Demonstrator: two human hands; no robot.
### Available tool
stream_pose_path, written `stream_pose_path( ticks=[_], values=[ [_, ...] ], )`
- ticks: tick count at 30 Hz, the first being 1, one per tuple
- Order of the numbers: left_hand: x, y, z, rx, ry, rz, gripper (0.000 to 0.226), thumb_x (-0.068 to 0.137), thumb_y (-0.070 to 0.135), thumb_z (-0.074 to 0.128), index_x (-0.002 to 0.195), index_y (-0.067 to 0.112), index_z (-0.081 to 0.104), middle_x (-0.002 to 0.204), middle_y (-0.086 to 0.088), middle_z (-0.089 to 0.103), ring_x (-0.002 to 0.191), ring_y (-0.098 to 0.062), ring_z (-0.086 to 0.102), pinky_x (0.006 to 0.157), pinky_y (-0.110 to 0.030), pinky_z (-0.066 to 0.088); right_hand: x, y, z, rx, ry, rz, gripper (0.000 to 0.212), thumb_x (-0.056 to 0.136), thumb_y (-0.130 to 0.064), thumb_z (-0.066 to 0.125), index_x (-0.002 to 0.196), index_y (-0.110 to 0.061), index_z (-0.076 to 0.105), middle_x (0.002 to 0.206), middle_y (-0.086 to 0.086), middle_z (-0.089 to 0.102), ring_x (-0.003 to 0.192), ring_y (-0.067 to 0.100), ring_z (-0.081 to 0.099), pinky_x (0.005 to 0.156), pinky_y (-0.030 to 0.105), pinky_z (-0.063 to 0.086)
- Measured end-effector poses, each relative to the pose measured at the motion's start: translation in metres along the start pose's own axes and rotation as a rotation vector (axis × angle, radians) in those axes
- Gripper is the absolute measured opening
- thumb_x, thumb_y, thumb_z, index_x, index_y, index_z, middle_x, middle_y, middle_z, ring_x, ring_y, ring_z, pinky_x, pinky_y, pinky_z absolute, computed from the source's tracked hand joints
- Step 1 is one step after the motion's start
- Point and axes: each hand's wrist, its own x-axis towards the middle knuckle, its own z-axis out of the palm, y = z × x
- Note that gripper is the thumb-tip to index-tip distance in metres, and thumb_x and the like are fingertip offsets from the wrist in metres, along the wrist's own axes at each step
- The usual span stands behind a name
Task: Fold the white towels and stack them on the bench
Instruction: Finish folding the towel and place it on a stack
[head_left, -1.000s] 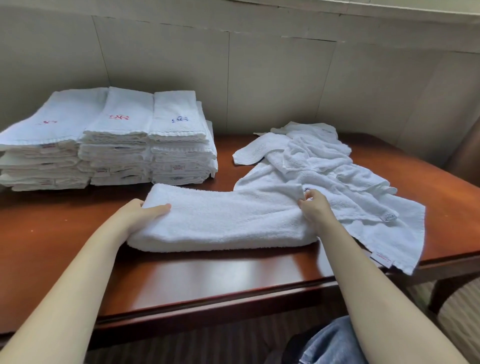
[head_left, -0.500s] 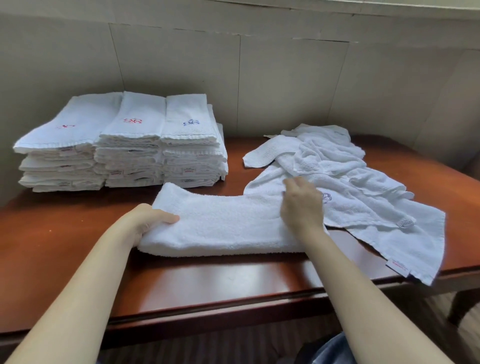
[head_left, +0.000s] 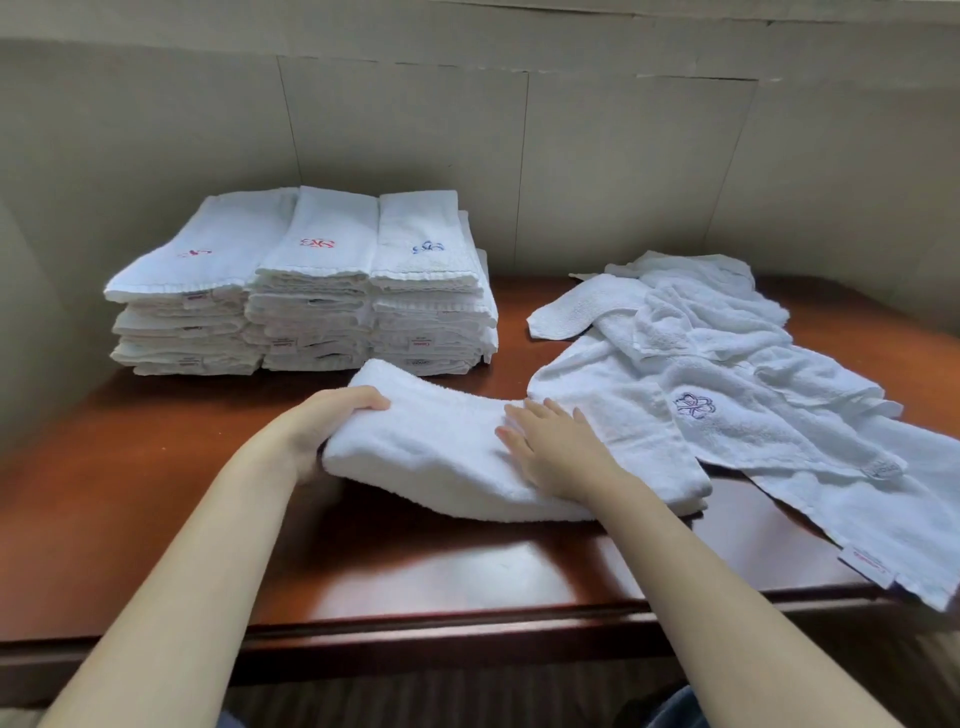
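Observation:
A white towel, folded into a long strip, lies across the middle of the brown wooden bench. My left hand grips its left end, which is raised off the wood. My right hand lies flat on the strip near its middle, fingers straight. The strip's right end shows a purple embroidered emblem. Three stacks of folded white towels stand side by side at the back left against the wall.
A loose heap of unfolded white towels covers the right side of the bench, and one towel hangs over the front edge. A tiled wall rises right behind the bench.
My right hand has let go of the strip's right end and slid left to lie flat on its middle. My left hand has lifted the left end and brought it rightward.

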Motion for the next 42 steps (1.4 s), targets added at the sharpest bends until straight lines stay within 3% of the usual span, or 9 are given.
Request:
stream_pose_path(
  ticks=[7,11,16,18,21,26,29,32,42],
  values=[
    [-0.022,0.022,0.024,-0.344,-0.034,0.183,0.028,0.091,0.017,0.055,0.109,-0.003,0.059,0.093,-0.019,0.065,0.070,-0.022,0.064,0.053,-0.022,0.053,-0.028,-0.085,0.000,0.431,0.073,-0.224,0.101,0.075,-0.052,0.066,0.152,-0.021,0.007,0.146,-0.005,0.040,0.133,0.016,0.040,0.104,0.035,0.039],
    [-0.029,0.030,0.025,-0.487,-0.139,0.293,0.017,0.096,0.024,0.050,0.090,0.012,0.060,0.074,-0.004,0.060,0.051,-0.011,0.061,0.047,-0.018,0.051,-0.022,-0.078,-0.006,0.391,0.390,-0.012,0.050,0.086,-0.018,0.054,0.133,-0.020,0.039,0.112,0.010,0.065,0.101,0.035,0.059,0.074,0.036,0.046],
    [-0.023,0.022,0.021,-0.282,0.077,0.466,0.026,0.091,0.033,0.056,0.115,0.023,0.053,0.115,0.006,0.056,0.111,-0.015,0.052,0.092,-0.032,0.041,-0.011,-0.061,-0.047,1.306,0.428,0.095,0.015,0.093,-0.012,0.051,0.094,-0.017,0.066,0.084,-0.003,0.067,0.084,0.015,0.061,0.066,0.023,0.049],
    [-0.025,0.016,0.013,-0.203,-0.101,0.530,0.057,0.080,0.053,0.063,0.129,0.027,0.051,0.136,0.012,0.051,0.132,-0.010,0.039,0.107,-0.040,0.024,-0.012,-0.051,-0.067,1.803,0.242,0.056,0.030,0.097,-0.027,0.047,0.089,-0.014,0.073,0.083,0.003,0.072,0.079,0.018,0.068,0.064,0.024,0.053],
    [-0.031,0.007,-0.003,-0.134,-0.544,0.470,0.076,0.053,0.061,0.082,0.118,0.024,0.066,0.125,-0.006,0.064,0.116,-0.023,0.060,0.094,-0.041,0.047,-0.012,-0.040,-0.078,2.126,0.140,-0.007,0.055,0.101,-0.044,0.031,0.091,-0.013,0.076,0.087,0.007,0.074,0.081,0.021,0.071,0.066,0.028,0.057],
    [-0.018,-0.006,-0.006,0.025,-0.660,0.295,0.048,0.074,0.025,0.077,0.116,0.006,0.064,0.117,-0.022,0.065,0.099,-0.032,0.066,0.080,-0.039,0.056,0.006,-0.011,-0.051,1.774,0.446,0.502,0.025,0.100,-0.034,0.043,0.105,-0.013,0.055,0.097,0.007,0.059,0.088,0.022,0.059,0.084,0.037,0.052],
    [0.000,-0.014,-0.002,0.524,-0.299,0.234,0.028,0.087,0.031,0.065,0.101,0.007,0.065,0.102,-0.011,0.070,0.085,-0.020,0.064,0.078,-0.032,0.049,0.012,0.010,-0.023,1.546,0.329,0.680,0.007,0.095,-0.011,0.048,0.097,-0.008,0.054,0.088,0.010,0.056,0.076,0.023,0.056,0.073,0.034,0.050],
    [0.011,-0.023,-0.007,0.961,-0.049,0.185,0.023,0.090,0.044,0.055,0.086,0.022,0.060,0.086,0.002,0.059,0.075,-0.015,0.053,0.065,-0.028,0.038,0.018,0.025,-0.005,1.431,0.304,0.805,0.040,0.085,-0.002,0.057,0.123,0.006,0.050,0.114,0.023,0.060,0.103,0.034,0.061,0.091,0.043,0.051],
    [-0.014,-0.014,-0.019,0.593,-0.492,0.006,0.042,0.073,0.047,0.074,0.107,0.027,0.059,0.091,0.004,0.072,0.081,-0.010,0.066,0.068,-0.030,0.055,0.033,0.043,0.002,1.401,0.505,0.792,0.050,0.087,0.001,0.055,0.135,0.001,0.040,0.127,0.020,0.054,0.110,0.031,0.057,0.087,0.038,0.050]
  ],
)
